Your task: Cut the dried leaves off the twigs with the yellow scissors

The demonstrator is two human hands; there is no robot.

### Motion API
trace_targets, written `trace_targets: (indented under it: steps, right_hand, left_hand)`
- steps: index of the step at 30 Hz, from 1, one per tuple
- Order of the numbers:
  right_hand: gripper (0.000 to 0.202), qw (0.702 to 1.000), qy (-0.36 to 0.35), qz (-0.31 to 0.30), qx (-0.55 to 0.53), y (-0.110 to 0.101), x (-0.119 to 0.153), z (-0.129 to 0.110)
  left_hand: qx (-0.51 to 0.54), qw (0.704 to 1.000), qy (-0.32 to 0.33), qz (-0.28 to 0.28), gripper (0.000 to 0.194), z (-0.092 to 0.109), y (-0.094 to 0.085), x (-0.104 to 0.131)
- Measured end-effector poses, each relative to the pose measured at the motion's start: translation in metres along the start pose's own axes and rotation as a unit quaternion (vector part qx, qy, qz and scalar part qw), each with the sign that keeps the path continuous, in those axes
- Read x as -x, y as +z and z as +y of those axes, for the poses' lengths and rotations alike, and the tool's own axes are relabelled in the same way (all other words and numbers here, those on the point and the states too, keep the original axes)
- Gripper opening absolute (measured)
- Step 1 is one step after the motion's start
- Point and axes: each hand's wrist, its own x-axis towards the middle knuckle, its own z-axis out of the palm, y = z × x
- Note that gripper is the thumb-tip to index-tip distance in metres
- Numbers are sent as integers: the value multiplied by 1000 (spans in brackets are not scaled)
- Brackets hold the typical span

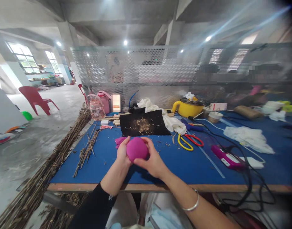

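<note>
A round magenta ball (137,149), smooth and apparently wrapped in cloth, is between my two hands above the front of the blue table (165,162). My left hand (123,151) grips it from the left, and a crumpled bit of magenta cloth (119,142) sticks out beyond the thumb. Whether that cloth joins the ball is hidden. Around the ball's right side curve the fingers of my right hand (153,159), thumb along its lower edge. Behind them lies a black cloth (127,124) with a pile of brown plant bits (143,125).
Scissors with yellow and red handles (185,141) lie right of the black cloth. Farther right are a purple device (228,157), black cables (248,178) and a yellow pot (190,108). Dry stalks (87,149) lie on the left. A perforated metal screen (146,70) stands behind.
</note>
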Motion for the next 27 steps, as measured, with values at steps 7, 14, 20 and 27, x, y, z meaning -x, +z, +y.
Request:
trace_targets:
  steps: [7,14,20,27]
  right_hand:
    - [52,977,193,41,-83,-17,-57,6]
    - [39,984,-33,18,174,-2,-32,-3]
    - [46,984,74,30,158,-6,-73,24]
    - [51,983,0,80,166,-3,-164,36]
  left_hand:
    - [-231,912,339,11,23,-7,18,-18]
    - [-371,859,317,-157,15,-12,3,1]
    - [-380,872,294,-92,7,-4,23,-40]
    - [-378,881,285,16,5,11,26,-115]
